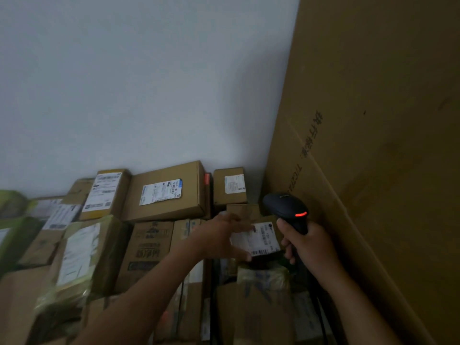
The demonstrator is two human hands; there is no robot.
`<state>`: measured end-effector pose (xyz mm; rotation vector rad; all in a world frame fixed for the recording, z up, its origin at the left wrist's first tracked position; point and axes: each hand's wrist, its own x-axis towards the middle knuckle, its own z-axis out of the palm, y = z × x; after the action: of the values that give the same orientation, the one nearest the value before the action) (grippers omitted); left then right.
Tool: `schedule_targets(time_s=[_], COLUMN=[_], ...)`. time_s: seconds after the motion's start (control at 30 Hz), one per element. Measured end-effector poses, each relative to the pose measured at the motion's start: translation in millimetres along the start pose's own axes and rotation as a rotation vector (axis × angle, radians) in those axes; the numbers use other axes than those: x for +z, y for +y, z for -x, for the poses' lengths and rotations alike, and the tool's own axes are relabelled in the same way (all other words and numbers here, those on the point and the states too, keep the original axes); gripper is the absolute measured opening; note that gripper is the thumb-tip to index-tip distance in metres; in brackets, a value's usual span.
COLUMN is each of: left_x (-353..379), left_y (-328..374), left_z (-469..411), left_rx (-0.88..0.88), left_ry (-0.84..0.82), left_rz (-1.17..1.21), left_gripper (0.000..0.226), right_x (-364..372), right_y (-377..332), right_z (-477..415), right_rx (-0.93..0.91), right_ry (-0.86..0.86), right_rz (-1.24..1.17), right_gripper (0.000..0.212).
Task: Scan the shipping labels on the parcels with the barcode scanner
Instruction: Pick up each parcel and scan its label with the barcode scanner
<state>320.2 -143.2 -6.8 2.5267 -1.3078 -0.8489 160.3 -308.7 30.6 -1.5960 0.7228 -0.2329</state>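
My right hand (311, 247) grips the handle of a black barcode scanner (286, 207) with an orange light lit on its head. The scanner's head sits just above and right of a white shipping label (263, 239) on a small brown parcel (245, 211). My left hand (221, 237) lies on the left part of that label with its fingers spread out straight. Behind stand more brown parcels with labels: a wide one (165, 192), a tall one (105, 192) and a small one (230, 185).
A very large cardboard sheet (373, 145) leans on the right, close to my right hand. A white wall (137, 83) rises behind the stack. Several taped boxes (82, 252) fill the lower left, and a printed carton (146, 247) sits in the middle.
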Motion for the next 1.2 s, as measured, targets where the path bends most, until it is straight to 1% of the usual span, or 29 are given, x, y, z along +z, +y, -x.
schedule_targets(time_s=[0.07, 0.2, 0.27, 0.33, 0.4, 0.47, 0.53, 0.67, 0.77, 0.87, 0.93, 1.0, 1.1, 1.2], left_x=[5.5, 11.8, 8.7, 3.6, -2.4, -8.9, -14.2, -19.8, -21.1, -22.1, -22.5, -23.2, -27.6, -27.8], left_y=[-1.5, -6.7, -10.4, -13.4, -12.8, -7.7, 0.0, 9.7, 11.6, 9.9, 6.3, 2.0, -1.6, 0.6], left_z=[0.1, 0.9, 2.6, 1.5, -5.0, -18.6, -36.0, -68.7, -85.6, -93.2, -91.2, -86.7, -69.1, -36.9], left_rx=[-0.016, -0.053, -0.096, -0.137, -0.197, -0.267, -0.342, -0.504, -0.589, -0.576, -0.560, -0.541, -0.490, -0.444], left_ry=[0.041, 0.128, 0.246, 0.432, 0.598, 0.701, 0.744, 0.769, 0.711, 0.645, 0.598, 0.556, 0.550, 0.555], left_rz=[-0.022, 0.027, 0.140, 0.231, 0.268, 0.273, 0.273, 0.320, 0.244, 0.126, 0.115, 0.133, 0.154, 0.127], left_gripper=[0.092, 0.095, 0.093, 0.088, 0.084, 0.079, 0.075, 0.072, 0.078, 0.093, 0.101, 0.105, 0.096, 0.084], right_x=[-1.3, -5.9, -7.3, -6.7, -4.4, -0.9, 2.2, 4.2, 2.3, 0.4, 1.5, 4.2, 6.5, 4.0], right_y=[-2.0, -5.4, -7.0, -7.4, -6.3, -4.9, -3.4, -1.5, -2.4, -3.9, -5.6, -7.1, -14.7, -24.8], right_z=[3.1, 8.6, 9.4, 7.5, 4.0, 0.4, -2.5, -7.9, -10.8, -10.5, -8.4, -6.1, 3.8, 18.1], right_rx=[0.002, -0.004, -0.009, -0.007, -0.001, 0.008, 0.017, 0.041, 0.049, 0.048, 0.040, 0.026, -0.018, -0.050], right_ry=[0.001, 0.007, 0.006, 0.010, 0.022, 0.028, 0.023, 0.014, 0.009, 0.002, -0.004, -0.011, -0.051, -0.087], right_rz=[-0.003, 0.003, 0.004, 0.000, 0.009, 0.012, 0.023, 0.072, 0.078, 0.069, 0.085, 0.107, 0.125, 0.125], right_gripper=[0.030, 0.031, 0.031, 0.031, 0.031, 0.031, 0.030, 0.031, 0.029, 0.027, 0.028, 0.030, 0.035, 0.034])
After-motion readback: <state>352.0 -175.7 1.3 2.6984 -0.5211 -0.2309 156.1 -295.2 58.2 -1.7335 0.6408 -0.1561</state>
